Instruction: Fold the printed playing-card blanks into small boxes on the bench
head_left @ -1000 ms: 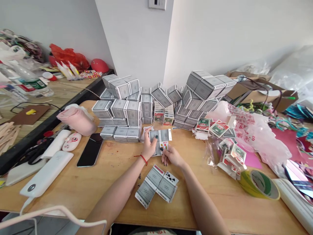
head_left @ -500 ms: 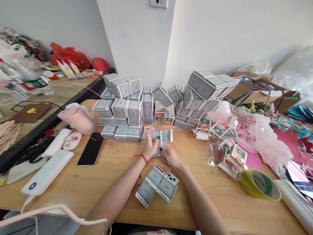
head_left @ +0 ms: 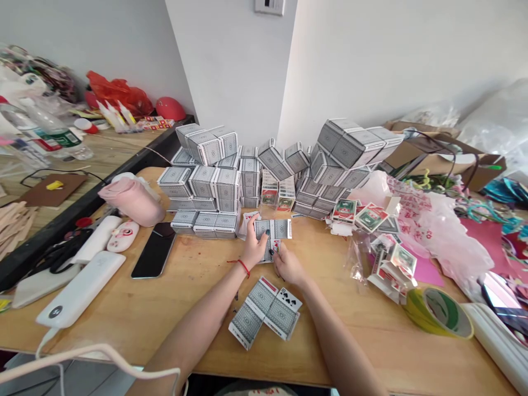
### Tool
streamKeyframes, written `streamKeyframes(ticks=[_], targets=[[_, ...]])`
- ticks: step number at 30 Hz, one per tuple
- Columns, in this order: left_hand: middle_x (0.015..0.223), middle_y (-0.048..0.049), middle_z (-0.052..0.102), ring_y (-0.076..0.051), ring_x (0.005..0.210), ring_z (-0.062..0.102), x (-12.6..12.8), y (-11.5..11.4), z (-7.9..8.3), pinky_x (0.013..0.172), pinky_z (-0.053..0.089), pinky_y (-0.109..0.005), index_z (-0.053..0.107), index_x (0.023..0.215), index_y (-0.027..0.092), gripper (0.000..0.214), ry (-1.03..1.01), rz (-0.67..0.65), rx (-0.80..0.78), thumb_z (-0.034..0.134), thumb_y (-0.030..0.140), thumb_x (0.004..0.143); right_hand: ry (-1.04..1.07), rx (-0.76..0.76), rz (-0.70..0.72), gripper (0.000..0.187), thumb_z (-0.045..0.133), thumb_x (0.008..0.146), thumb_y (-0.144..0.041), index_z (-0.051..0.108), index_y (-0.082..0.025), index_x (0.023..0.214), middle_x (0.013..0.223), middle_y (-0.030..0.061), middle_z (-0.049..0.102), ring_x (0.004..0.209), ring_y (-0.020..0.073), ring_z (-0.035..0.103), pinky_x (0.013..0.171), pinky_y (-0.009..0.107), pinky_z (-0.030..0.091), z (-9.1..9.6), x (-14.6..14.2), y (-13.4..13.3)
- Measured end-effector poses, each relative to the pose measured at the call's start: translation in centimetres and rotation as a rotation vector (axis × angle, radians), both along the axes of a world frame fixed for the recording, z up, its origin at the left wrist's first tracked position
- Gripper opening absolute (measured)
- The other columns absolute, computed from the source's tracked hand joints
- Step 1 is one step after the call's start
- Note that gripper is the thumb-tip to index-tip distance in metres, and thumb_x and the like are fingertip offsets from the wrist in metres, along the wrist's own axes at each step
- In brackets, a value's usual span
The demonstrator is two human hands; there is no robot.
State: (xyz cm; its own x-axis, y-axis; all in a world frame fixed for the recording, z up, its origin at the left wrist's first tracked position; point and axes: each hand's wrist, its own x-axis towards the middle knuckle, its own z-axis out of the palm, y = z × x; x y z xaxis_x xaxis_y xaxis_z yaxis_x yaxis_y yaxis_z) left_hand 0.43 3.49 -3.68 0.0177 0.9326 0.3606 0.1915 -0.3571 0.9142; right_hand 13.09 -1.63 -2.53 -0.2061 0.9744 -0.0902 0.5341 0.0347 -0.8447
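My left hand, with a red string at its wrist, is closed on a group of grey-patterned playing cards, its thumb on top. My right hand pinches at the lower edge of the same cards, where a card face with red marks shows; its fingertips are partly hidden. Nearer the front edge lies a joined card piece, with a ten of spades face-up at its corner. Just beyond my left hand a loose card lies on the table.
Stacked card blocks stand at the back left and back right. Card boxes, a plastic bag and yellow tape lie to the right. A phone, a white power bank and a pink pouch sit left.
Both hands keep nearly the same place on the cards. The fingers of my right hand have shifted slightly, and the view has moved a little.
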Motion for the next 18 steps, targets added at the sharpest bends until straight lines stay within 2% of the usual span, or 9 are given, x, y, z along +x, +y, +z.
streamKeyframes(ticks=[3,6,9,13,15,18], targets=[[0.132,-0.0096,0.031,-0.019,0.126,0.025,0.1,0.0,0.1,0.107,0.017,-0.038,0.026,0.126,0.021,0.052,-0.002,-0.006,0.005,0.045,0.016,0.078,-0.043,-0.006,-0.010,0.005,0.033,0.084,-0.022,0.037,-0.020,0.086,0.043,-0.0060,0.049,0.034,0.0119,0.045,0.041,0.022,0.033,-0.2,-0.2,0.0],[0.133,-0.0094,0.030,-0.020,0.126,0.024,0.1,-0.1,0.2,0.107,0.017,-0.039,0.026,0.126,0.021,0.059,-0.018,-0.034,0.000,0.053,0.017,0.074,0.041,-0.075,-0.017,0.011,0.034,0.085,-0.028,0.037,-0.020,0.090,0.043,-0.0063,0.050,0.030,0.0108,0.044,0.036,0.020,0.031,-0.6,-0.2,0.0],[0.130,-0.0089,0.032,-0.021,0.125,0.027,0.2,0.0,0.3,0.106,0.018,-0.037,0.029,0.123,0.022,0.060,-0.072,-0.016,-0.021,0.057,0.016,0.070,0.300,-0.253,-0.005,0.028,0.029,0.085,-0.045,0.037,-0.020,0.095,0.044,-0.0055,0.053,0.028,0.0116,0.045,0.030,0.019,0.031,-0.9,0.3,0.2],[0.124,-0.0073,0.040,-0.020,0.114,0.041,0.2,0.3,0.2,0.100,0.029,-0.036,0.033,0.120,0.023,0.056,-0.222,-0.024,-0.113,0.058,0.017,0.070,0.742,-0.423,0.033,0.051,0.019,0.083,-0.055,0.048,-0.014,0.088,0.056,0.0047,0.060,0.042,0.0164,0.057,0.037,0.026,0.045,-0.9,1.5,1.0],[0.119,-0.0060,0.044,-0.019,0.107,0.047,0.1,0.4,0.1,0.095,0.035,-0.036,0.033,0.119,0.025,0.055,-0.307,-0.054,-0.162,0.057,0.016,0.071,0.913,-0.471,0.039,0.047,0.023,0.084,-0.050,0.051,-0.013,0.088,0.066,0.0085,0.063,0.052,0.0178,0.061,0.043,0.029,0.049,-0.9,1.9,1.2],[0.116,-0.0044,0.048,-0.018,0.104,0.049,0.0,0.5,0.0,0.092,0.038,-0.035,0.035,0.119,0.026,0.053,-0.378,-0.055,-0.203,0.056,0.016,0.072,1.036,-0.534,0.013,0.032,0.035,0.085,-0.038,0.054,-0.013,0.088,0.076,0.0104,0.065,0.067,0.0184,0.063,0.056,0.033,0.053,-0.8,1.8,1.1]])
